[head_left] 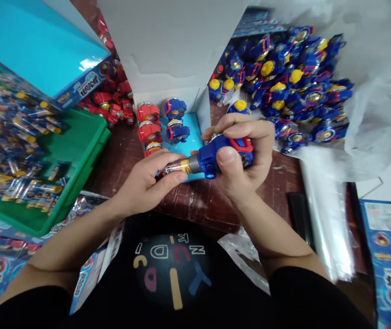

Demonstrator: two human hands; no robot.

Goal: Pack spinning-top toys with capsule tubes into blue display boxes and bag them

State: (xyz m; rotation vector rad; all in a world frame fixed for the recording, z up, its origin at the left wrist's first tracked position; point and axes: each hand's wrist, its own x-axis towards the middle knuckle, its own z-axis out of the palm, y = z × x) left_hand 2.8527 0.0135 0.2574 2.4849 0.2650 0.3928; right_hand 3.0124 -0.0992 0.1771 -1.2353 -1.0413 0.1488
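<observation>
My right hand [246, 160] grips a blue plastic toy [211, 157] with a red loop handle and a grey nozzle pointing left. Between the thumb and fingers of my left hand [147, 185] is a small clear tube [176, 168] with a yellow end and a printed wrapper. The tube's yellow end meets the grey nozzle; whether it sits inside I cannot tell. Both hands are above the near side of an open white box [204, 107]. Inside it stand red toys [149, 131] in a left column and two blue toys [177, 131] beside them.
A green tray [88, 137] on the left holds many similar tubes. Blue toys [281, 87] are heaped at the right, red toys [113, 98] behind the box's left side. A blue display box [40, 45] stands upper left. Clear plastic bags [325, 214] lie on the right.
</observation>
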